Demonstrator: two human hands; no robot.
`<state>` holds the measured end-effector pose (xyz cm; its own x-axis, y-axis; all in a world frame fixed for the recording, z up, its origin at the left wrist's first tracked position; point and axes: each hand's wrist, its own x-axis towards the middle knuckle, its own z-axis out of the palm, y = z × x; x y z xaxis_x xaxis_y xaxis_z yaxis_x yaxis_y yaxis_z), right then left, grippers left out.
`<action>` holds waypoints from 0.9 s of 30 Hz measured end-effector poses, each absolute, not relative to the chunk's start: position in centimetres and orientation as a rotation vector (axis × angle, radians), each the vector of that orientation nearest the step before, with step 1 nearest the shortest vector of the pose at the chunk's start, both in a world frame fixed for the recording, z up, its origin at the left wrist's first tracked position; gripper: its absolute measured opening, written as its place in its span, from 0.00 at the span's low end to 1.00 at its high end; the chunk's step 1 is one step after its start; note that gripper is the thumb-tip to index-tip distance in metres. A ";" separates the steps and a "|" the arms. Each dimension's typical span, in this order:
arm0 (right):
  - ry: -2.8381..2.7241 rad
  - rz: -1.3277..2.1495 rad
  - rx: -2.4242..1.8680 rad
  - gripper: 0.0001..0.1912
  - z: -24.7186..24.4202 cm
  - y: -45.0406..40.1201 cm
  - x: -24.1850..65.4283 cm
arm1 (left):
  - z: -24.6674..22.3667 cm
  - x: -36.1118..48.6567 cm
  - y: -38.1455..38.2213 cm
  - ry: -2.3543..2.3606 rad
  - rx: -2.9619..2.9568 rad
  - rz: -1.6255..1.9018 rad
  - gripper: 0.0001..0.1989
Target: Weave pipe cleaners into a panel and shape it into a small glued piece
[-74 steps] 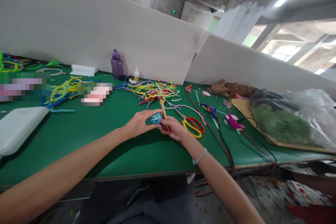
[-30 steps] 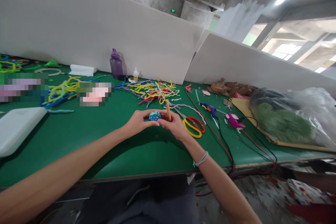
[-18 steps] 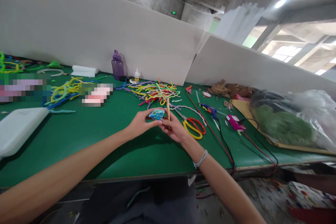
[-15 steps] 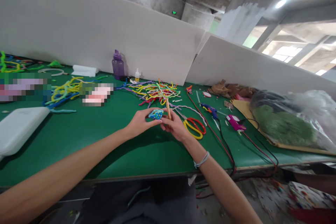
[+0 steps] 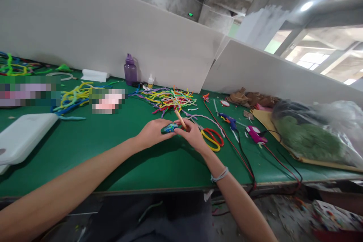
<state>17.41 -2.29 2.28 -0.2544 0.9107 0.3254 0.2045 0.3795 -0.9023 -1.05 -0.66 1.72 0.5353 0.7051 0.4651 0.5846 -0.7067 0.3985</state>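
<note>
Over the near middle of the table, my left hand is closed on a small blue piece with lighter, multicoloured specks. What exactly the piece is I cannot make out. Close beside it, my right hand grips a pale wooden stick, which tilts up and to the left. The right fingertips reach the blue piece's edge. Just right of that hand lie scissors with one red and one yellow handle, their blades partly hidden. A heap of colourful fuzzy stems lies beyond both hands.
A blue glue gun and a magenta device lie right, with cords crossing the green table. Beyond them is a plastic bag of green material. A purple bottle stands by the partition; a white case lies left.
The wooden stick has tipped from nearly upright to leaning left. The blue piece has turned between my fingers and shows a darker side. The view has shifted slightly.
</note>
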 end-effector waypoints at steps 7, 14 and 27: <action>-1.777 0.999 -0.988 0.15 1.9 -2.0 17.4 | 1.2 -1.0 -0.5 1.167 2.690 0.832 0.17; -1.789 0.917 -1.003 0.15 1.3 -2.0 17.1 | 1.3 -0.8 -0.8 1.203 2.673 0.817 0.17; -1.644 1.057 -1.038 0.14 1.8 -1.9 17.7 | 1.5 -0.7 -0.7 1.015 2.365 1.042 0.22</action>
